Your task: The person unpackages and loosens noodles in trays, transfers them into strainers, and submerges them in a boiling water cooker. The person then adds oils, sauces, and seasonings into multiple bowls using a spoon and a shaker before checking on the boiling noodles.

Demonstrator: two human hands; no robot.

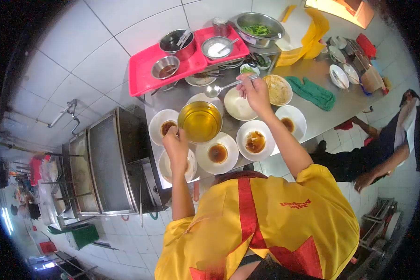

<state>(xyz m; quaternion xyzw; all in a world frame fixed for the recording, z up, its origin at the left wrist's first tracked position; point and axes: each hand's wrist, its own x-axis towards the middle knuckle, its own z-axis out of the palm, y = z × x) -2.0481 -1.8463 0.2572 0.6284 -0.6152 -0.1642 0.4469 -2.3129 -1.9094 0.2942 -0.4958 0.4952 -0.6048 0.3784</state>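
Centrally, with bowls (204, 157) lining the steel counter's (351, 101) front edge at six o'clock and metal extending toward three, the pot (200, 104) of yellow liquid (199, 124) is gripped at eight by the left hand (175, 140), while the right hand (255, 94), at two, holds a ladle (213, 90).

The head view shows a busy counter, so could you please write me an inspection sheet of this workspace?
Surface: metal counter, crowded on the left.
Job's things: metal pot of yellow liquid; ladle; white bowls, several with dark liquid.
Clutter: red trays carrying metal containers; green cloth item, possibly a mitt.
Grip: left hand closed at the pot's edge, exact hold unclear; right hand closed on the ladle's handle.
Cables: nothing seen.
Surroundings: tiled wall, wall tap, another person to the right.
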